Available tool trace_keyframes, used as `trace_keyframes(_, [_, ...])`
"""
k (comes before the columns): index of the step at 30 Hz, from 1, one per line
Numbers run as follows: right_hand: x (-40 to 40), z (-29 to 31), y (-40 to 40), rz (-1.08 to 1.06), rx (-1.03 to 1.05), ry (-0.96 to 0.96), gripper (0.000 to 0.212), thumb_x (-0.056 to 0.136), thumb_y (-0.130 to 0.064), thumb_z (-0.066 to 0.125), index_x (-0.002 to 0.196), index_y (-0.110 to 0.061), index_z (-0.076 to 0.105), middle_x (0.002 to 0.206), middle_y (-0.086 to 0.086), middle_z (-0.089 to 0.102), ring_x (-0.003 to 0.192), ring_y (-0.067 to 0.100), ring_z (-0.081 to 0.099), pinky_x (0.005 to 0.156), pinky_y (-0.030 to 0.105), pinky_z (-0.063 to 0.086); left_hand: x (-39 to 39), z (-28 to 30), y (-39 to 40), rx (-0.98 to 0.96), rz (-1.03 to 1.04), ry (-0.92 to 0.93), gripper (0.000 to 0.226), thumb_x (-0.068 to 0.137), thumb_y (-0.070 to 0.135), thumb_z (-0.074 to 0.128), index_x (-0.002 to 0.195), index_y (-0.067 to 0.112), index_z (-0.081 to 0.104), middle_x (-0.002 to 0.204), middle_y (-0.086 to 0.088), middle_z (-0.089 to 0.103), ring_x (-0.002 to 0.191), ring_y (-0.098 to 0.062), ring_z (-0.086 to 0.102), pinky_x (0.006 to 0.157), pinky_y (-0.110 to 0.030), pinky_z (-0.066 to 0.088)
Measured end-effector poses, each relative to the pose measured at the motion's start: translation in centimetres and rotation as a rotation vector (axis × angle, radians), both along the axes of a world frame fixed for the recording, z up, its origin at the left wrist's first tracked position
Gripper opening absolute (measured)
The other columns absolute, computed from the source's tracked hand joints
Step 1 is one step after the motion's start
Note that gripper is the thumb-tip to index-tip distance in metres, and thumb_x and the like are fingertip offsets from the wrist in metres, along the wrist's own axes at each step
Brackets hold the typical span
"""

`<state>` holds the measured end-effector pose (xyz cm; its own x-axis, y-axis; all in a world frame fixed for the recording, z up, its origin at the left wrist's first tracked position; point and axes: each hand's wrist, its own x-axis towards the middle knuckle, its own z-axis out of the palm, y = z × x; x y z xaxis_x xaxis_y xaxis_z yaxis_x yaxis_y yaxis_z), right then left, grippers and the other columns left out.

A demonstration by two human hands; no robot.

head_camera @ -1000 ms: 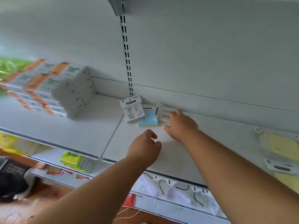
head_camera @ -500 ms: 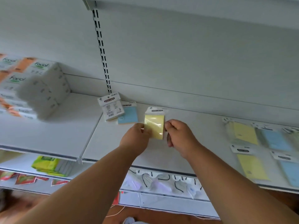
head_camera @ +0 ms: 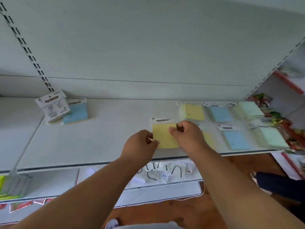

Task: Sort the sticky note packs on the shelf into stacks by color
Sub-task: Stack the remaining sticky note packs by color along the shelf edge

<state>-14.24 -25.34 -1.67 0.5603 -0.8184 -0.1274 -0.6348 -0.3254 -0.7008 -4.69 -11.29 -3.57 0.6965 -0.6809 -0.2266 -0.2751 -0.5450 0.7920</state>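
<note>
At the shelf (head_camera: pixel 99 142) rear left, a face-down pack (head_camera: pixel 52 105) leans on a blue pack (head_camera: pixel 76 112). Centre: left hand (head_camera: pixel 140 146) and right hand (head_camera: pixel 186 134) pinch opposite edges of a yellow pack (head_camera: pixel 163 134) above the shelf front. Right: sorted yellow (head_camera: pixel 193 112), blue (head_camera: pixel 220 114) and green stacks (head_camera: pixel 250 109)

Both hands, left hand (head_camera: pixel 140 144) and right hand (head_camera: pixel 186 134), pinch a square yellow sticky note pack (head_camera: pixel 163 134) above the white metal shelf (head_camera: pixel 99 138).
</note>
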Motion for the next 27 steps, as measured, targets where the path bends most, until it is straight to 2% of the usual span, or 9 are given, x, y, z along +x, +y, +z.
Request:
trace_keyframes(2, [-2.9, 0.7, -2.5, -0.027, -0.017, 0.063, 0.030, 0.085, -0.039, 0.068, 0.099, -0.013, 0.065, 0.094, 0.004, 0.067, 0.091, 0.023, 0.063, 0.083, 0.034, 0.050, -2.5, 0.6, -2.7, 0.032, -0.060, -0.011, 0.014, 0.088, 0.037, 0.063, 0.094, 0.024, 0.060, 0.079, 0.010, 0.063, 0.070, -0.011, 0.061, 0.061, -0.025, 0.046])
trace_keyframes(6, [-7.1, 1.5, -8.0, -0.016, -0.048, 0.157, 0.042, 0.083, -0.036, 0.071, 0.093, 0.005, 0.067, 0.092, 0.022, 0.070, 0.089, 0.035, 0.066, 0.081, 0.039, 0.051, -6.5, 1.4, -8.6, 0.140, -0.083, -0.066, 0.018, 0.087, 0.036, 0.063, 0.092, 0.019, 0.062, 0.089, 0.000, 0.067, 0.083, -0.020, 0.064, 0.069, -0.028, 0.048])
trace_keyframes(8, [-8.2, 1.2, -10.2, 0.032, -0.084, 0.245, 0.039, 0.083, -0.037, 0.069, 0.079, 0.002, 0.065, 0.074, 0.016, 0.063, 0.079, 0.033, 0.065, 0.073, 0.039, 0.051, -8.4, 1.3, -10.9, 0.219, -0.070, -0.098, 0.020, 0.087, 0.033, 0.063, 0.094, 0.014, 0.066, 0.090, -0.005, 0.069, 0.084, -0.024, 0.066, 0.069, -0.029, 0.049])
trace_keyframes(10, [-8.8, 0.3, -11.7, 0.098, -0.151, 0.337, 0.034, 0.083, -0.041, 0.067, 0.069, -0.011, 0.057, 0.071, 0.008, 0.057, 0.078, 0.031, 0.062, 0.064, 0.036, 0.045, -9.9, 0.7, -12.5, 0.292, -0.021, -0.163, 0.019, 0.086, 0.031, 0.061, 0.098, 0.017, 0.064, 0.093, -0.002, 0.067, 0.086, -0.023, 0.063, 0.069, -0.028, 0.047])
trace_keyframes(13, [-8.7, -0.9, -12.6, 0.169, -0.305, 0.409, 0.030, 0.086, -0.046, 0.062, 0.091, -0.017, 0.058, 0.092, 0.006, 0.064, 0.093, 0.030, 0.061, 0.069, 0.032, 0.042, -11.0, -0.2, -13.7, 0.319, 0.089, -0.222, 0.017, 0.083, 0.034, 0.061, 0.092, 0.020, 0.059, 0.088, 0.003, 0.063, 0.085, -0.022, 0.061, 0.065, -0.028, 0.043])
trace_keyframes(16, [-8.4, -0.7, -12.2, 0.261, -0.414, 0.354, 0.026, 0.089, -0.038, 0.058, 0.101, -0.015, 0.055, 0.097, 0.005, 0.063, 0.094, 0.030, 0.060, 0.066, 0.031, 0.040, -11.8, -0.3, -13.5, 0.293, 0.174, -0.213, 0.018, 0.083, 0.039, 0.062, 0.085, 0.023, 0.055, 0.081, 0.006, 0.062, 0.081, -0.019, 0.060, 0.063, -0.028, 0.042])
trace_keyframes(21, [-7.4, -0.5, -10.4, 0.377, -0.413, 0.173, 0.016, 0.089, -0.032, 0.053, 0.086, -0.017, 0.052, 0.082, 0.000, 0.058, 0.072, 0.023, 0.053, 0.056, 0.029, 0.034, -11.7, -0.2, -12.1, 0.221, 0.290, -0.226, 0.017, 0.086, 0.045, 0.055, 0.090, 0.028, 0.055, 0.081, 0.009, 0.063, 0.078, -0.015, 0.061, 0.064, -0.028, 0.046])
trace_keyframes(27, [-2.2, -0.1, -6.5, 0.517, -0.329, 0.029, 0.022, 0.089, -0.038, 0.056, 0.078, -0.021, 0.050, 0.074, -0.005, 0.056, 0.071, 0.020, 0.052, 0.059, 0.029, 0.037, -6.9, -0.3, -7.0, 0.246, 0.435, -0.259, 0.013, 0.088, 0.040, 0.052, 0.087, 0.027, 0.054, 0.080, 0.009, 0.062, 0.077, -0.017, 0.059, 0.065, -0.028, 0.045])
